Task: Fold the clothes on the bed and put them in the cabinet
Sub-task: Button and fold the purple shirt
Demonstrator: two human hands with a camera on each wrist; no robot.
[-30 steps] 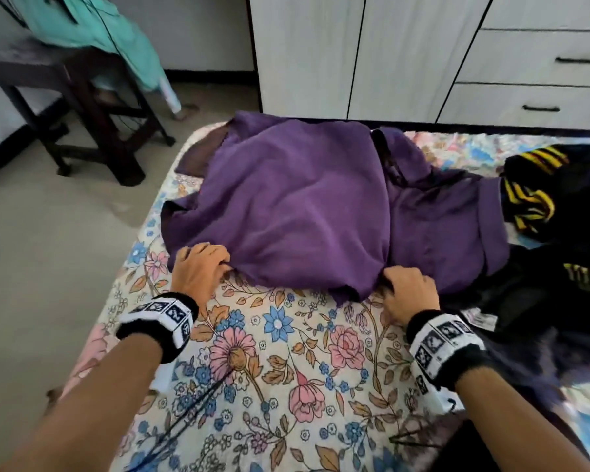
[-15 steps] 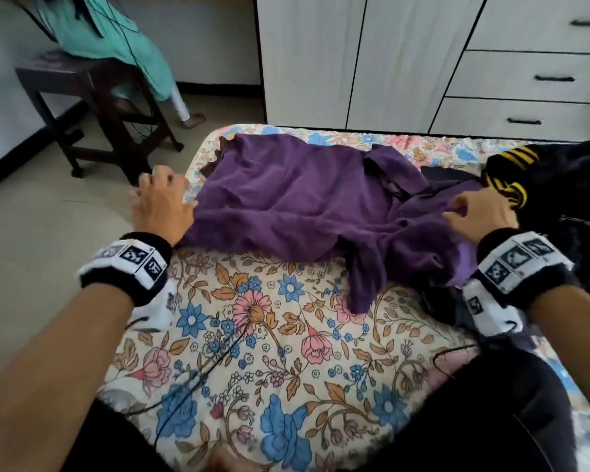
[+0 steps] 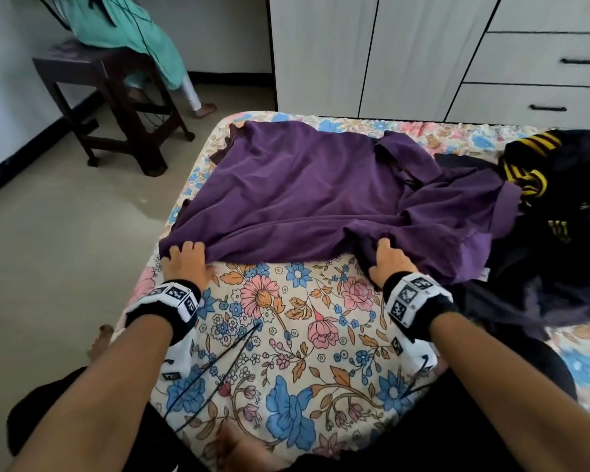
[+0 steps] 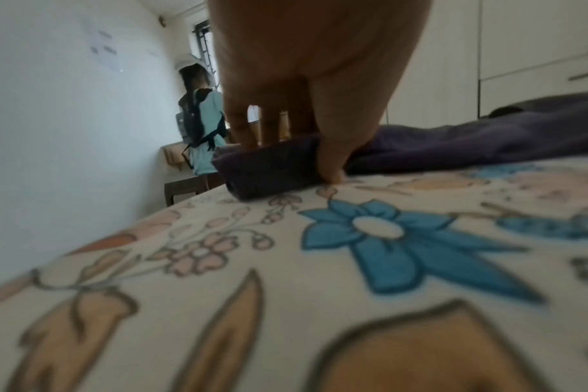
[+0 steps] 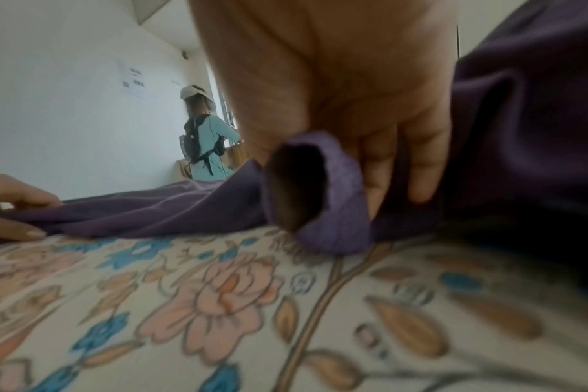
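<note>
- Bed (image 3: 286, 352) with floral sheet; white cabinet (image 3: 372, 52) just beyond its far edge.
- Purple garment (image 3: 304, 195) lies spread across the bed.
- Our left hand (image 3: 186, 264) pinches its near left corner.
- Our right hand (image 3: 390, 264) grips the near hem.
- Dark clothes (image 3: 566, 212) heaped at right.

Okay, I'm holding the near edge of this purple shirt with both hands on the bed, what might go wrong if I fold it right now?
1. The right side of the purple shirt is bunched and lies over the dark clothes; a fold now may trap creases or drag those clothes along.
2. The left hand grips the shirt near the edge of the bed, and the far left corner reaches that edge too, so cloth could slip toward the floor.
3. The right hand holds a rolled bit of hem, so the edge may fold crooked.
</note>
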